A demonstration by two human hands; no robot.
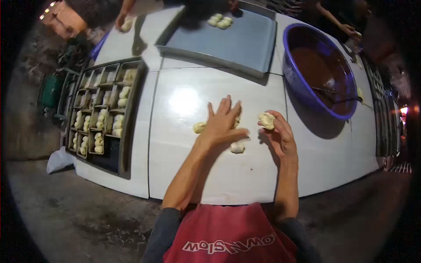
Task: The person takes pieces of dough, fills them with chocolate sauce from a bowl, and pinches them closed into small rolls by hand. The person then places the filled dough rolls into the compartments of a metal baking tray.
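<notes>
My left hand point(222, 122) is spread with its palm down over the white table, fingers apart, and partly covers a piece of pale dough point(237, 122). Left of that wrist lies a second dough piece point(199, 127). A short, rolled dough piece point(237, 147) rests on the table just below the thumb. To the right, my right hand point(280, 133) holds a lump of dough point(266, 121) between thumb and fingers, a little above the table.
A rack of metal tins point(125, 151) with dough pieces stands at the left. A large shallow tray point(223, 44) with several dough balls is at the back. A purple basin point(296, 79) of brown liquid sits at the right. Other people's hands point(120, 21) work across the table point(175, 171).
</notes>
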